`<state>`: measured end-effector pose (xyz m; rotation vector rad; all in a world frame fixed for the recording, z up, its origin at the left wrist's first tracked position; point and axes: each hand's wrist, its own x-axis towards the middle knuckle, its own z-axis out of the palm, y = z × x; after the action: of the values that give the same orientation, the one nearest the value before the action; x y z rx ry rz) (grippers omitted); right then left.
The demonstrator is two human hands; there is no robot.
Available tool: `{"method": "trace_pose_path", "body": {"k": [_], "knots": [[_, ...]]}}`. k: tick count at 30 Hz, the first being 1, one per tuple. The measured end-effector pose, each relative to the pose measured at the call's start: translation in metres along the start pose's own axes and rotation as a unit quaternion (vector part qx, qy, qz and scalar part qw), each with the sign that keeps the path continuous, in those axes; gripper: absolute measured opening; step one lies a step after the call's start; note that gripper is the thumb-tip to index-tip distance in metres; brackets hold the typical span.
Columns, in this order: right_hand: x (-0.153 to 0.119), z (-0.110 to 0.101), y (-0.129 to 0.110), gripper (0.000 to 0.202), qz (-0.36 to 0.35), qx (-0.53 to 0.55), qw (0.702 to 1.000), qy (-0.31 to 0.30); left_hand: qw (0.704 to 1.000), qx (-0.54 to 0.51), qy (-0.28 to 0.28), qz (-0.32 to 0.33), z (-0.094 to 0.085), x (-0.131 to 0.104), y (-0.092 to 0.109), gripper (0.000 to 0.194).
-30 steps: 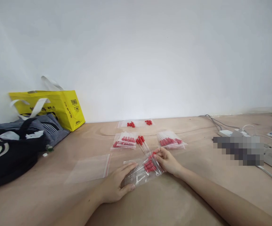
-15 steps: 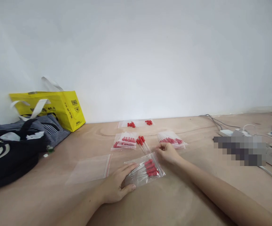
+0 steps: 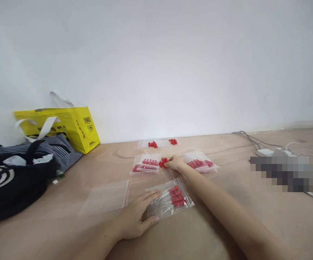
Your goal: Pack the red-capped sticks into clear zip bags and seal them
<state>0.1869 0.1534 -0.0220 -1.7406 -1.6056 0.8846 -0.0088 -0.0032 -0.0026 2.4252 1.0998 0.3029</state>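
Nearest you, your left hand (image 3: 138, 216) was flat and loosely spread, thumb well apart from the fingers; the fingers rested on the left part of a see-through bag (image 3: 166, 212) and were not closed around it. That bag lay on the table (image 3: 240, 191), with red-capped tubes (image 3: 178, 193) inside, caps toward the right. To its left lay a flat zip bag (image 3: 104, 196) with a red seal line.

Farther on, your right hand (image 3: 176, 164) was partly curled, thumb and fingertips at the red ends of some loose tubes (image 3: 162, 163); whether it had hold of one could not be told. Those tubes lay between a left pile of filled bags (image 3: 134, 172) and a right pile of filled bags (image 3: 209, 169).

Farthest out, near the wall (image 3: 172, 72), lay another bag (image 3: 162, 142) with two clusters of red caps (image 3: 152, 144).
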Motion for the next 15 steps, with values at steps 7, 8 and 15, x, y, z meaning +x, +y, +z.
{"method": "trace_pose_path", "body": {"k": [7, 8, 15], "knots": [[-0.013, -0.016, 0.006, 0.016, 0.026, 0.026, 0.999, -0.033, 1.000, -0.002, 0.000, -0.002, 0.000, 0.001, 0.001, 0.055], [-0.015, -0.019, 0.007, 0.016, 0.027, 0.031, 0.998, -0.037, 1.000, -0.001, 0.001, 0.000, 0.000, 0.001, 0.000, 0.055], [-0.038, -0.046, 0.009, 0.023, -0.001, 0.069, 0.997, -0.039, 1.000, 0.009, -0.003, -0.002, 0.000, 0.001, -0.001, 0.055]]}}
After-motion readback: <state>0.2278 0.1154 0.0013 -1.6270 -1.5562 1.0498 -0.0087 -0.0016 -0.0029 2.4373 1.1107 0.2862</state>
